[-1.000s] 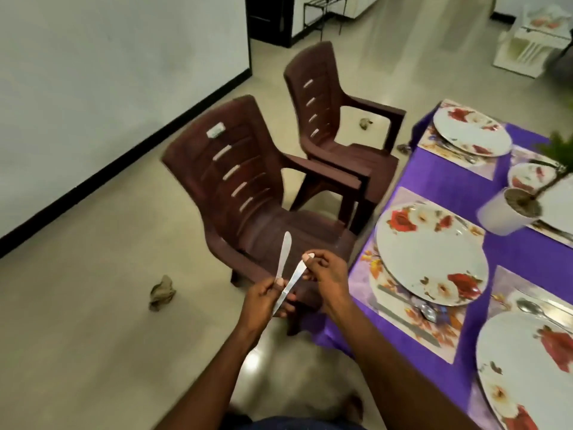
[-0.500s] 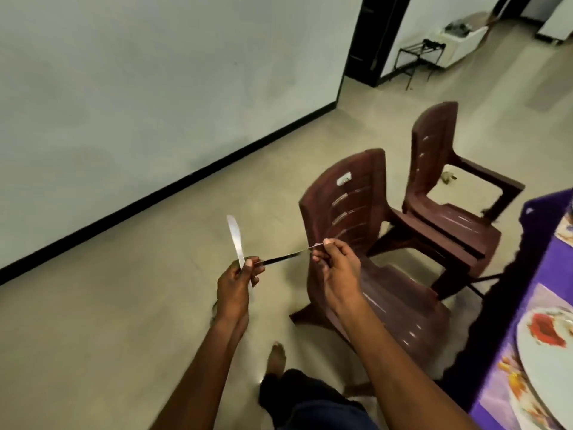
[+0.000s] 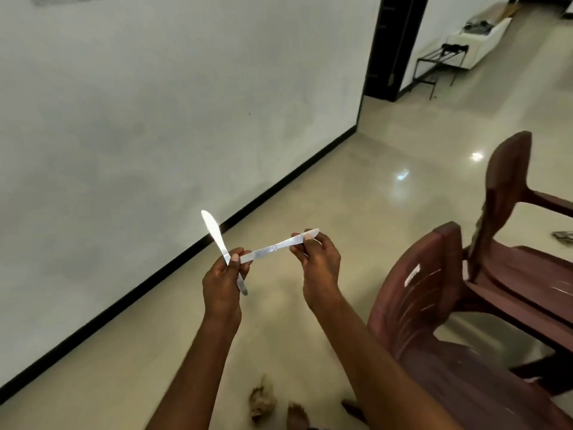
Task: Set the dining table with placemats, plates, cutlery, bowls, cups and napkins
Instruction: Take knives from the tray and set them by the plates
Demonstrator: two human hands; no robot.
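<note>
**Two table knives held up, away from the table**

Two silver table knives are in the air in front of the person, above a shiny tiled floor. One knife point(image 3: 220, 247) stands nearly upright, blade tip up, pinched at its middle between the thumb and curled fingers of the left hand point(image 3: 224, 277). The second knife point(image 3: 279, 248) lies almost level between the hands: the right hand point(image 3: 316, 262) pinches its blade end with thumb and fingertips, and its handle end reaches the left hand's fingers, just beside the first knife.

To the right stand two brown plastic chairs point(image 3: 434, 311), one behind the other. A white wall with a dark skirting board fills the left side. A crumpled scrap point(image 3: 263, 401) lies on the floor near the person's bare foot point(image 3: 297, 414).

The dining table is not in view. The step in hand appears to be sorting out cutlery. The next move likely calls for separating the knives, then laying each beside a plate.
</note>
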